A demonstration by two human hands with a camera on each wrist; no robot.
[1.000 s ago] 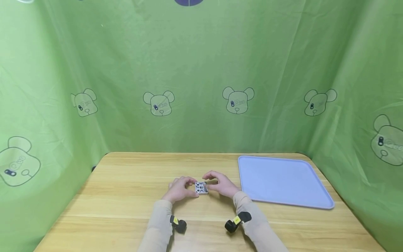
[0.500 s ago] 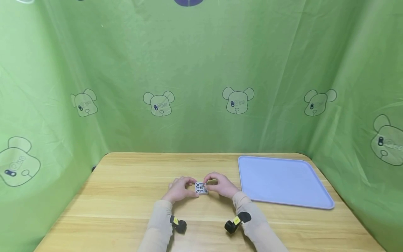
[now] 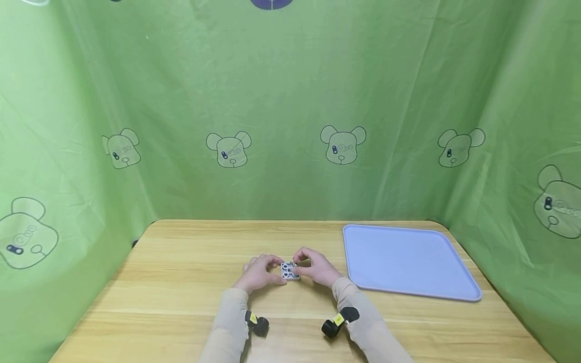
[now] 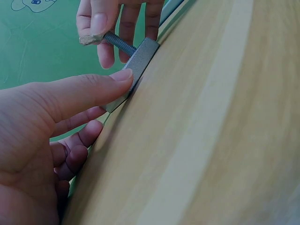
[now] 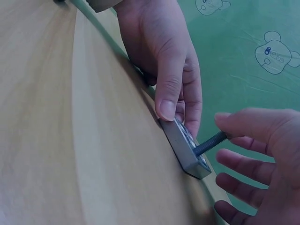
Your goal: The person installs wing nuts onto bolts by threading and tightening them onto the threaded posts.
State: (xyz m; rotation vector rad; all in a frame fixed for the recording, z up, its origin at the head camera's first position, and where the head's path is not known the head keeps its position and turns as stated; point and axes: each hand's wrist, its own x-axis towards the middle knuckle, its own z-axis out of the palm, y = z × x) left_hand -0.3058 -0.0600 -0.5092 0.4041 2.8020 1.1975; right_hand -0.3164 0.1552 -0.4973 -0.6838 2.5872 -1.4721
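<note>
A small square metal block (image 3: 289, 276) with round holes in its top lies flat on the wooden table between both hands. My left hand (image 3: 258, 275) grips its left side, the thumb (image 4: 123, 76) on the near edge and a forefinger at the far edge. Out of a hole near the block's right side stands a threaded bolt (image 5: 211, 143). Thumb and forefinger of my right hand (image 3: 318, 268) pinch the bolt's upper end, which shows as a pale head (image 4: 90, 40) in the left wrist view. How deep the bolt sits in the block is hidden.
A light blue tray (image 3: 408, 259) lies at the right of the wooden table (image 3: 181, 307). Green curtains (image 3: 286, 181) with bear prints hang behind and on both sides. Each forearm carries a black wrist camera, such as the right one (image 3: 332, 328).
My right thumb and forefinger were apart around the bolt and have come together on its top. The right wrist has shifted slightly left. The left hand and the block stay still.
</note>
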